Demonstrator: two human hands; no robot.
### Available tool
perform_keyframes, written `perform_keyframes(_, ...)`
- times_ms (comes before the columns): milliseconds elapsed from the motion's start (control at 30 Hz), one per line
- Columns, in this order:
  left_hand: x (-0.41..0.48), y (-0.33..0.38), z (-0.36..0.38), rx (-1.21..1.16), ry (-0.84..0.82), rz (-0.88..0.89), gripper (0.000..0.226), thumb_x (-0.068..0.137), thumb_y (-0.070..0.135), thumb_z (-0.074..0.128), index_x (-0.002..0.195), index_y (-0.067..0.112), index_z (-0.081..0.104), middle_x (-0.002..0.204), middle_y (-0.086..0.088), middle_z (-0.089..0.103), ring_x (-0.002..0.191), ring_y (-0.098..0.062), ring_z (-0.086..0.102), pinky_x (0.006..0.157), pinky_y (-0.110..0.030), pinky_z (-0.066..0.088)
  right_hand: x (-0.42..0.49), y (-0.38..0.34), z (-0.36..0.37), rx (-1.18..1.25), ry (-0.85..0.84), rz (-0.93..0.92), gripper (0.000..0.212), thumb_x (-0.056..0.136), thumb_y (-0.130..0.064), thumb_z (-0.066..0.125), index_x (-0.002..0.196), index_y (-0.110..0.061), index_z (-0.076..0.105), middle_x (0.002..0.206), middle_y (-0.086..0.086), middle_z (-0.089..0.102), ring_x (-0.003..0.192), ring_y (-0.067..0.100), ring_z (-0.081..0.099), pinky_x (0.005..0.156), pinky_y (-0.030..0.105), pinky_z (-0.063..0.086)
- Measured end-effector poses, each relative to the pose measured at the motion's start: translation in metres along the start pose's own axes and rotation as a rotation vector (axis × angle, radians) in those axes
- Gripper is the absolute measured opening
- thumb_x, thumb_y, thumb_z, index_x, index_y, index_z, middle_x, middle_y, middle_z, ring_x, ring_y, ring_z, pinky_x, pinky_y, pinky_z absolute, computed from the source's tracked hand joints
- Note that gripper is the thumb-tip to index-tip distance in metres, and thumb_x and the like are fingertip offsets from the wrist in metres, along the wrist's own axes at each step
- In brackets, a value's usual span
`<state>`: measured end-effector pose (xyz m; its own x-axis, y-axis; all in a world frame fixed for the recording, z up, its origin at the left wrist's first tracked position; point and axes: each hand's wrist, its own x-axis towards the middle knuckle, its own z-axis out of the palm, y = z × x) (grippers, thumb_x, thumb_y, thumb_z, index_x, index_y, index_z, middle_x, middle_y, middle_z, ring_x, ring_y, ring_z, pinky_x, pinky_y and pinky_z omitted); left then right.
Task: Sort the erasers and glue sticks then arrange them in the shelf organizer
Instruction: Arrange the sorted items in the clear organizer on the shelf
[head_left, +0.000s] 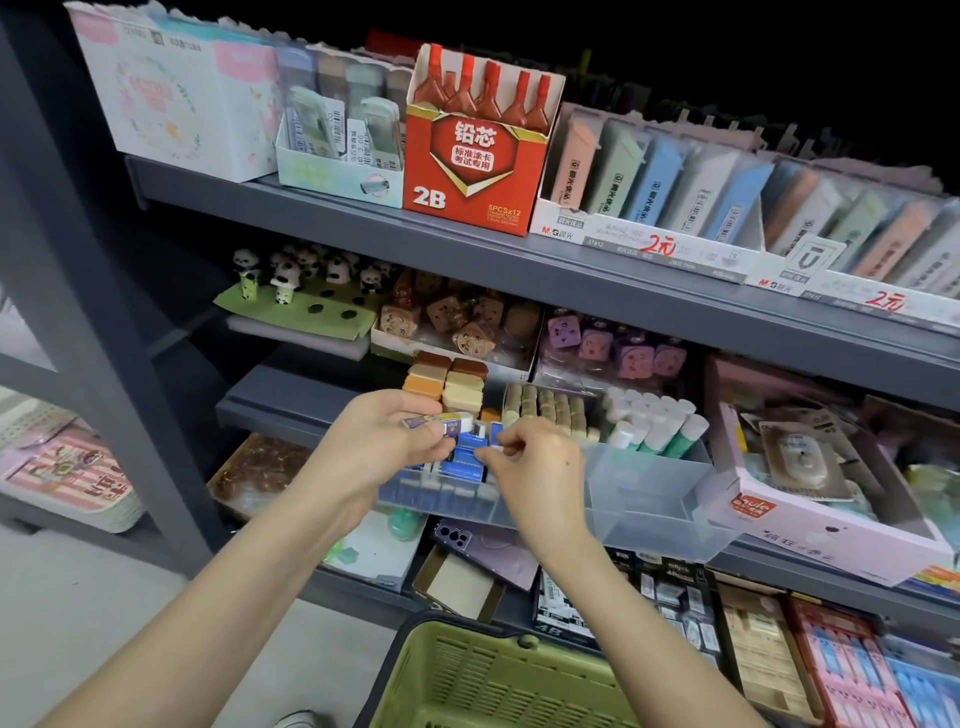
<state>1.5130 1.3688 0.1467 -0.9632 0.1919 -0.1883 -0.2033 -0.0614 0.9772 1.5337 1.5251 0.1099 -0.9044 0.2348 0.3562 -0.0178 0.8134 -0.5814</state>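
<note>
Erasers (470, 457) in blue sleeves stand in tight rows in the left compartment of the clear shelf organizer (649, 504), at the front of the middle shelf. The left hand (384, 441) hovers over that compartment's left end. Its fingers are curled round a loose eraser (441, 420), white with a blue-and-purple sleeve, held level just above the rows. The right hand (535, 460) is just beside it. Its thumb and forefinger are drawn narrow and pinch the top of one blue sleeve.

Behind the hands, tan erasers (545, 408) fill the organizer's rear middle section. Glue sticks (654, 423) with white caps lean upright in the rear right section. In front of them is clear, open plastic. Brown and cream block erasers (447, 379) are stacked just behind the left hand.

The grey lip of the upper shelf (519, 254) overhangs the work, well above the knuckles. A pink carton (831, 525) presses against the organizer's right wall. Below, both forearms cross over the rim of a green basket (498, 675).
</note>
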Motion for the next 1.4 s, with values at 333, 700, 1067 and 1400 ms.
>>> perform_keyframes(333,-0.005,-0.007,0.013,0.067,-0.112,0.026,0.012,0.081,0.01,0.07,0.092,0.013,0.073,0.077,-0.009,0.072,0.067,-0.013,0.064,0.065,-0.019,0.052,-0.018,0.008,-0.046,0.494,-0.148,-0.004,0.026,0.088,-0.011,0.064,0.1,-0.034,0.064,0.089,-0.018,0.065,0.087,-0.004,0.057,0.079,0.01,0.042)
perform_keyframes(700,-0.002,-0.005,0.042,0.497,-0.015,0.308,0.008,0.09,0.026,0.062,0.095,0.029,0.067,0.095,0.017,0.068,0.093,0.001,0.06,0.081,-0.018,0.046,-0.007,0.034,-0.083,0.434,-0.025,0.123,0.013,0.084,-0.017,0.069,0.079,-0.027,0.064,0.072,-0.01,0.066,0.07,0.011,0.062,0.069,0.024,0.053)
perform_keyframes(1067,0.01,-0.032,0.019,1.185,-0.006,0.606,0.033,0.091,0.041,0.056,0.123,0.034,0.061,0.14,0.011,0.046,0.13,-0.012,0.037,0.11,-0.03,0.013,0.025,0.04,-0.017,-0.033,-0.169,0.002,0.014,0.08,-0.014,0.072,0.092,-0.009,0.068,0.07,-0.004,0.056,0.069,0.012,0.053,0.063,0.019,0.037)
perform_keyframes(1400,0.009,-0.041,0.011,1.172,-0.034,0.695,0.036,0.09,0.041,0.058,0.125,0.031,0.061,0.138,0.006,0.049,0.13,-0.016,0.039,0.112,-0.031,0.009,0.027,0.036,-0.012,0.002,-0.269,-0.006,0.022,0.08,-0.001,0.068,0.096,-0.014,0.063,0.067,-0.011,0.054,0.061,0.005,0.053,0.067,0.019,0.048)
